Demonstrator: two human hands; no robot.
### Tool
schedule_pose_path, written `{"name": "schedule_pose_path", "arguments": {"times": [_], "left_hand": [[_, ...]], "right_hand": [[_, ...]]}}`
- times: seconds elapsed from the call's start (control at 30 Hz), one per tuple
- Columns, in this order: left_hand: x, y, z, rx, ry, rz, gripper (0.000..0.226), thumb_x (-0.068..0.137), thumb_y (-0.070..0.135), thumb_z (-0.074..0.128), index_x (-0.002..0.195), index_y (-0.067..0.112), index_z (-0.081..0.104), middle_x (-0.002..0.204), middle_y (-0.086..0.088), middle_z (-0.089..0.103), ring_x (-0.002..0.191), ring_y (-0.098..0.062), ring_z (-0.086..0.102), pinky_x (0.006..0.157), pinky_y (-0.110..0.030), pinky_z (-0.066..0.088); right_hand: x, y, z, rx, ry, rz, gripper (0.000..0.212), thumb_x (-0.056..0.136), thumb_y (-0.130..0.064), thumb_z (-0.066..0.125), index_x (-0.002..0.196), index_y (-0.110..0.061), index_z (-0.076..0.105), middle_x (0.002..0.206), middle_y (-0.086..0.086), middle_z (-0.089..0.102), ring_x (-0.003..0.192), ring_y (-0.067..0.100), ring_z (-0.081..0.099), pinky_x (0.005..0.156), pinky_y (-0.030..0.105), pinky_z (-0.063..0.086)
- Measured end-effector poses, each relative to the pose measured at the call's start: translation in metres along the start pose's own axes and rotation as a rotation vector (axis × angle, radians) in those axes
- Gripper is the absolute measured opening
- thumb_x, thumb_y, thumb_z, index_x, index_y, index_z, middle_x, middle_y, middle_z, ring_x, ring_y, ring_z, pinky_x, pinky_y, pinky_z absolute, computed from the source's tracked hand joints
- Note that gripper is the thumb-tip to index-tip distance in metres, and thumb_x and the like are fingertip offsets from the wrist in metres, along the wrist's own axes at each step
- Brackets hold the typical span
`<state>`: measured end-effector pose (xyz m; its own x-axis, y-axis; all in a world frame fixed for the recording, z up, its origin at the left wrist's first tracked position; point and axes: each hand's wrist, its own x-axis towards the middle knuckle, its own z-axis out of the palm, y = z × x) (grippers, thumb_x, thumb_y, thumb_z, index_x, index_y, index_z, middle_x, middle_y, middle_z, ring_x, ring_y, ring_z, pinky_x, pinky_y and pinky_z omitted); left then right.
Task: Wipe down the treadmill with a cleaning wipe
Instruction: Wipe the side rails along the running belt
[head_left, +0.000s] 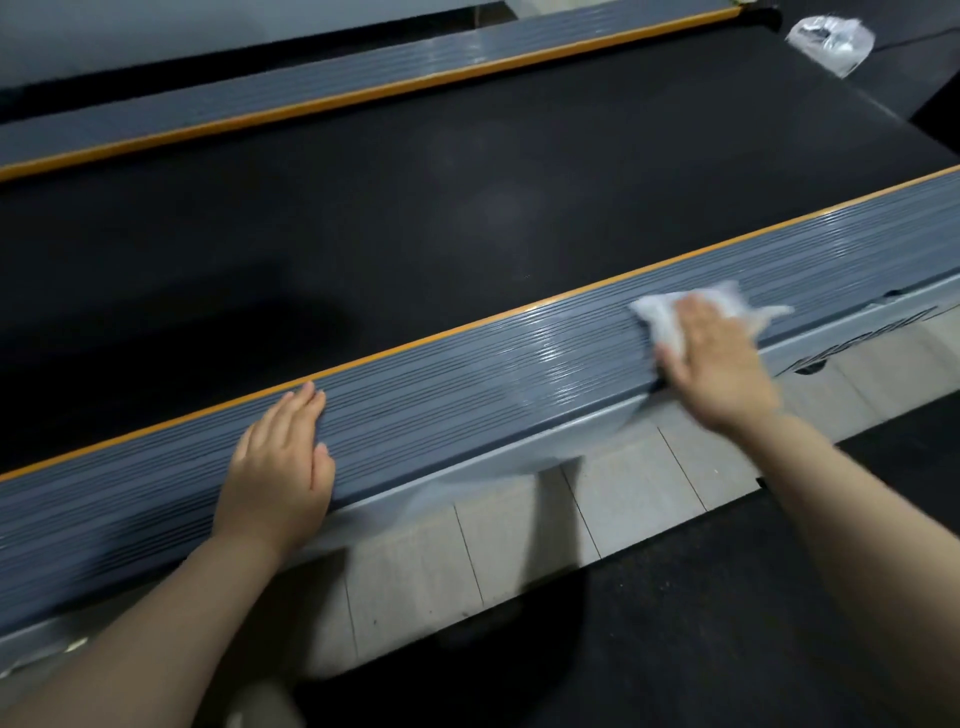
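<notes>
The treadmill fills the view, with a black belt (415, 218) between two ribbed grey side rails edged in orange. On the near rail (467, 384), my right hand (717, 364) presses a white cleaning wipe (670, 312) flat with straight fingers; the wipe sticks out beyond the fingertips and is blurred. A wet sheen shows on the rail just left of the wipe. Farther left on the same rail, my left hand (283, 462) rests flat, fingers together and straight, holding nothing.
The far rail (363, 67) runs along the top left. A crumpled clear plastic wrapper (831, 39) lies at the top right by the end of the belt. Below the near rail are pale floor tiles (519, 530) and a dark mat (727, 623).
</notes>
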<state>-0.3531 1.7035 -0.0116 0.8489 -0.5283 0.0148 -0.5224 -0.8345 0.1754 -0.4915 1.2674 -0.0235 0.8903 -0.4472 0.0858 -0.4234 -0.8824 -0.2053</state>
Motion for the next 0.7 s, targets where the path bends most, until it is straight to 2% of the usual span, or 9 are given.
{"name": "schedule_pose_path", "arguments": {"times": [0.07,0.13,0.17,0.27,0.33,0.4,0.47,0.6,0.7], "left_hand": [[0.011,0.003,-0.001,0.053,0.026,-0.004,0.06,0.09,0.039,0.031,0.128,0.0,0.056,0.134,-0.017,0.055,0.122,-0.037,0.051,0.103,-0.052,0.039],[0.033,0.014,-0.004,0.069,0.035,0.009,0.058,0.089,0.045,0.033,0.12,0.001,0.057,0.125,-0.018,0.056,0.115,-0.04,0.052,0.1,-0.054,0.038],[0.047,0.024,-0.005,0.071,0.03,0.042,0.06,0.09,0.046,0.032,0.124,0.002,0.055,0.129,-0.018,0.053,0.12,-0.039,0.05,0.104,-0.054,0.035],[0.089,0.067,0.007,0.018,-0.011,0.268,0.069,0.093,0.047,0.025,0.148,0.008,0.037,0.154,-0.011,0.037,0.144,-0.029,0.03,0.118,-0.044,0.021],[0.118,0.106,0.016,-0.052,-0.052,0.42,0.069,0.094,0.045,0.02,0.153,0.011,0.028,0.159,-0.005,0.029,0.149,-0.022,0.023,0.12,-0.035,0.015],[0.143,0.138,0.022,-0.124,-0.12,0.477,0.059,0.1,0.036,0.024,0.154,0.012,0.027,0.16,-0.003,0.029,0.148,-0.019,0.024,0.12,-0.033,0.016],[0.16,0.15,0.028,-0.192,-0.17,0.453,0.051,0.104,0.028,0.031,0.152,0.013,0.03,0.157,-0.005,0.035,0.145,-0.021,0.031,0.118,-0.037,0.026],[0.157,0.15,0.026,-0.188,-0.159,0.365,0.047,0.104,0.027,0.032,0.149,0.018,0.038,0.147,0.0,0.049,0.133,-0.023,0.046,0.098,-0.042,0.044],[0.157,0.149,0.027,-0.205,-0.147,0.382,0.047,0.102,0.02,0.036,0.148,0.016,0.041,0.143,0.0,0.053,0.131,-0.021,0.048,0.1,-0.04,0.043]], "right_hand": [[0.007,0.034,-0.011,-0.002,-0.027,0.328,0.087,0.087,-0.057,0.005,0.144,0.002,0.033,0.153,0.025,0.03,0.142,0.038,0.025,0.115,0.048,0.019],[0.014,0.021,-0.011,-0.024,-0.053,0.409,0.093,0.079,-0.052,0.002,0.143,0.008,0.033,0.151,0.031,0.028,0.141,0.042,0.025,0.112,0.053,0.023],[0.017,0.002,-0.005,-0.04,-0.04,0.329,0.09,0.08,-0.048,0.004,0.14,0.011,0.036,0.145,0.034,0.035,0.137,0.045,0.03,0.108,0.055,0.027],[0.007,-0.087,0.025,-0.045,-0.006,-0.144,0.068,0.093,-0.036,0.024,0.135,0.011,0.047,0.14,0.03,0.046,0.134,0.044,0.04,0.108,0.056,0.032],[-0.013,-0.129,0.039,-0.021,-0.088,-0.446,0.062,0.097,-0.037,0.032,0.144,0.002,0.042,0.152,0.02,0.038,0.143,0.034,0.031,0.118,0.049,0.022],[-0.012,-0.122,0.032,0.002,-0.151,-0.577,0.063,0.099,-0.041,0.032,0.15,-0.005,0.033,0.158,0.013,0.027,0.148,0.026,0.02,0.122,0.041,0.011],[0.009,-0.081,0.022,-0.04,-0.146,-0.445,0.067,0.098,-0.046,0.025,0.151,-0.005,0.03,0.159,0.013,0.026,0.149,0.027,0.019,0.121,0.041,0.009],[0.05,0.011,-0.001,-0.02,-0.07,0.267,0.066,0.1,-0.045,0.02,0.153,-0.006,0.022,0.162,0.014,0.016,0.15,0.028,0.012,0.12,0.044,0.007],[0.062,0.003,0.004,-0.027,-0.063,0.423,0.061,0.102,-0.039,0.022,0.155,-0.008,0.015,0.163,0.013,0.009,0.15,0.028,0.006,0.12,0.044,0.005]]}}
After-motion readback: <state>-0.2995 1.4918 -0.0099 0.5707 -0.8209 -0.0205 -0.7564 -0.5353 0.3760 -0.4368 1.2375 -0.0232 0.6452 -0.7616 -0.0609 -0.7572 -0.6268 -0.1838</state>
